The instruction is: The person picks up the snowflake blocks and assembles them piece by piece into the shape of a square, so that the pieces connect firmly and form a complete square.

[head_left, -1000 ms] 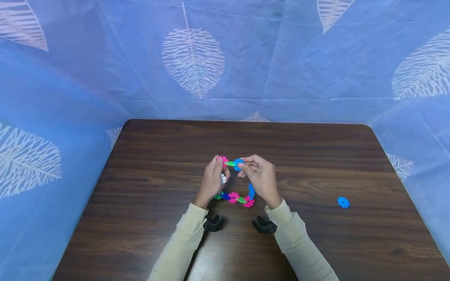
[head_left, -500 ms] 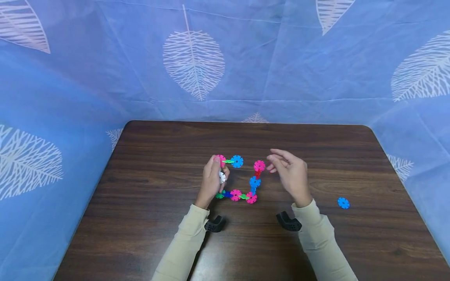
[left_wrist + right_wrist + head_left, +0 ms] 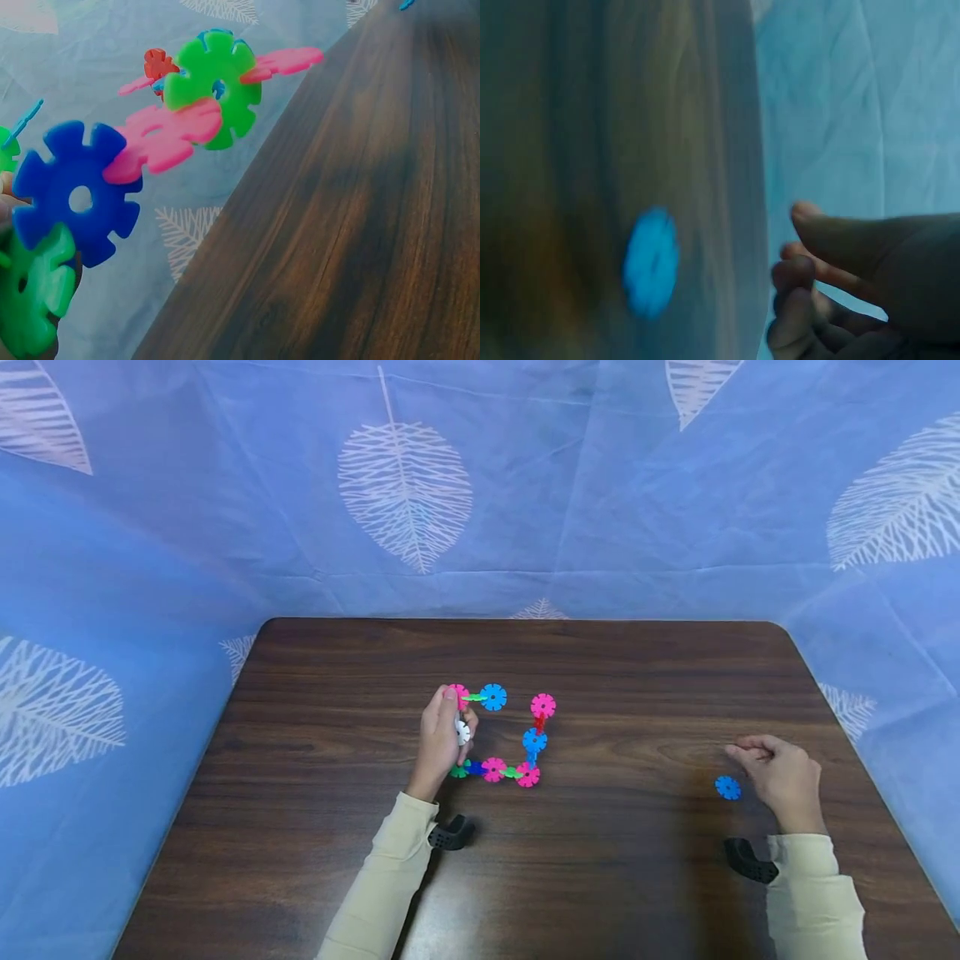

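Observation:
My left hand [image 3: 437, 742] grips the left side of a chain of interlocking notched plastic discs [image 3: 493, 769], held up over the table. The chain bends into an unclosed loop: a light-blue disc [image 3: 492, 697] ends the upper arm, and a pink disc [image 3: 543, 705] ends the right arm, with a gap between them. In the left wrist view, a dark-blue disc [image 3: 45, 176] slots into pink and green neighbours. Over the table's right part, my right hand [image 3: 783, 783] hovers beside a loose blue disc [image 3: 727, 787], its fingers loosely bent, holding nothing.
The brown wooden table [image 3: 600, 877] lies under both hands. Behind and beside it hangs a blue cloth [image 3: 570, 510] with white leaf prints. Black wrist devices sit on both cuffs, such as the left device [image 3: 452, 833].
My right hand let go of the chain's blue end disc and moved far right to the loose blue disc. The left hand keeps its hold on the chain, nearly in place.

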The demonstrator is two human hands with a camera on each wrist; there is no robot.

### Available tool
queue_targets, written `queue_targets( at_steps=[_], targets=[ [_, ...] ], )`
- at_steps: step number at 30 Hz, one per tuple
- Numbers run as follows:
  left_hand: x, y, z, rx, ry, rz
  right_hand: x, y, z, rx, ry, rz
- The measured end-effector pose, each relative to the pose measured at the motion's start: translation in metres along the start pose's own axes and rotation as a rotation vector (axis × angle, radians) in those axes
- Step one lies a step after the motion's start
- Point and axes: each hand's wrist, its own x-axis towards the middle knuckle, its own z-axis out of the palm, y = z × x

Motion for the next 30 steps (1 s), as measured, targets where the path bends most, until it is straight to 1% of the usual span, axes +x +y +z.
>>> queue_targets(
  at_steps=[2,4,7,9,13,15,16,17,22,23,24,28,30],
  targets=[
    [0.000,0.001,-0.002,0.005,0.014,0.000,-0.003,0.013,-0.002,-0.033,-0.056,0.019],
    [0.000,0.002,-0.004,0.008,0.023,0.002,-0.005,0.021,-0.003,-0.059,-0.122,0.026],
    [0.000,0.003,-0.005,0.012,0.023,0.005,-0.007,0.028,-0.003,-0.072,-0.211,0.039],
    [0.000,0.003,-0.005,0.008,0.021,0.007,-0.008,0.028,-0.002,-0.065,-0.253,0.057],
    [0.000,0.002,-0.004,0.004,0.020,0.012,-0.008,0.028,0.002,-0.052,-0.268,0.060],
    [0.000,0.002,-0.003,0.004,0.021,0.014,-0.008,0.028,0.003,-0.050,-0.270,0.047],
    [-0.001,0.001,-0.003,0.002,0.021,0.017,-0.008,0.028,0.003,-0.051,-0.272,0.039],
    [0.000,-0.003,-0.003,-0.001,0.023,0.018,-0.008,0.028,0.002,-0.056,-0.276,0.034],
    [0.000,-0.004,-0.002,-0.007,0.014,0.027,-0.011,0.029,0.001,-0.075,-0.307,0.038],
    [-0.001,-0.003,-0.002,-0.004,0.014,0.024,-0.011,0.028,0.000,-0.077,-0.310,0.040],
    [-0.002,0.001,-0.002,0.001,0.010,0.022,-0.011,0.028,0.000,-0.075,-0.315,0.038],
    [-0.003,0.002,-0.003,0.021,0.016,0.007,-0.009,0.025,0.000,-0.056,-0.332,0.037],
    [-0.003,0.002,-0.003,0.024,0.021,0.003,-0.008,0.022,0.000,-0.043,-0.330,0.012]
  ],
)
